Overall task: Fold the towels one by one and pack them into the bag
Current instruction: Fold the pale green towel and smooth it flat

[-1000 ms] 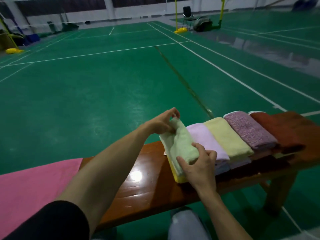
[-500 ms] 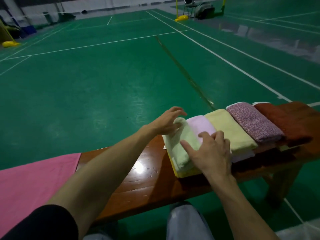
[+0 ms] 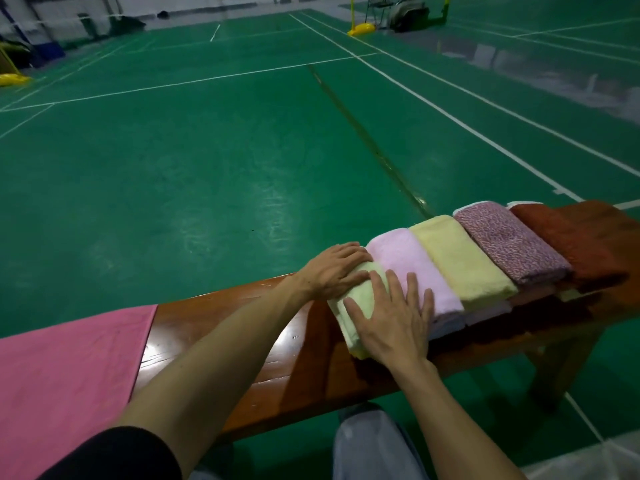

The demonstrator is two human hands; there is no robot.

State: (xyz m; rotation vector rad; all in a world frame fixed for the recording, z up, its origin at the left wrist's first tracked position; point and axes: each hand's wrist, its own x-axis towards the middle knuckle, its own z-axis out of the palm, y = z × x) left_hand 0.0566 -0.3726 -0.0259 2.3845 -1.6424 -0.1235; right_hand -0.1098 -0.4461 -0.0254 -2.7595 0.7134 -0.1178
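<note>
A folded light green towel (image 3: 360,299) lies at the left end of a row of folded towels on a wooden bench (image 3: 277,344). My left hand (image 3: 334,268) presses flat on its far end with straight fingers. My right hand (image 3: 394,320) lies flat on its near part, fingers spread, reaching onto the pale pink towel (image 3: 412,265). To the right overlap a yellow towel (image 3: 460,258), a speckled purple towel (image 3: 509,244) and a rust-red towel (image 3: 568,237). No bag is in view.
A pink cloth (image 3: 62,375) covers the bench's left end. Green court floor with white lines stretches beyond the bench. Yellow net-post bases (image 3: 362,28) and a chair stand far back. My knee (image 3: 374,445) is below the bench edge.
My left hand let go of the green towel's far corner and flattened onto it. My right hand slid up and spread flat on the towel. The towel now lies smooth.
</note>
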